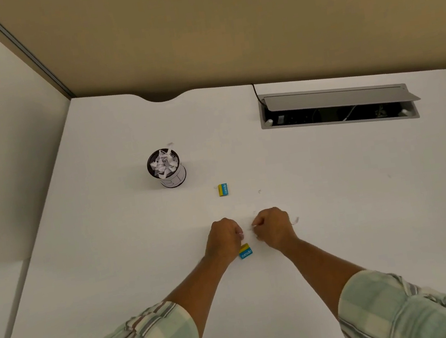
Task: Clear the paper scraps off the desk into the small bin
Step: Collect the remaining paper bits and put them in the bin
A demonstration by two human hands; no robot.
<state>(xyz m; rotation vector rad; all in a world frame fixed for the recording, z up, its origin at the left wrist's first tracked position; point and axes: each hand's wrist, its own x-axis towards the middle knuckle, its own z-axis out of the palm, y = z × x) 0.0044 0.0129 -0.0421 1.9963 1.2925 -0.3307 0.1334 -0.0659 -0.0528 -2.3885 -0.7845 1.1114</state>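
While both fists rest curled on the white desk (336, 210), the left hand (224, 237) and right hand (274, 227) each pinch thin white paper scraps (295, 220). Behind them to the left, the small bin (166, 168) stands upright, packed with crumpled white scraps. Two blue-yellow erasers (223, 189) lie between. Broad bare surface surrounds the hands; an open cable hatch (339, 106) occupies the far right.

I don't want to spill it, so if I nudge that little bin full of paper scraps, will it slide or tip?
The small bin looks taller than wide, so a push near its rim may tip it. It probably weighs little, holding only paper scraps. They are heaped to the top, so some could spill out.
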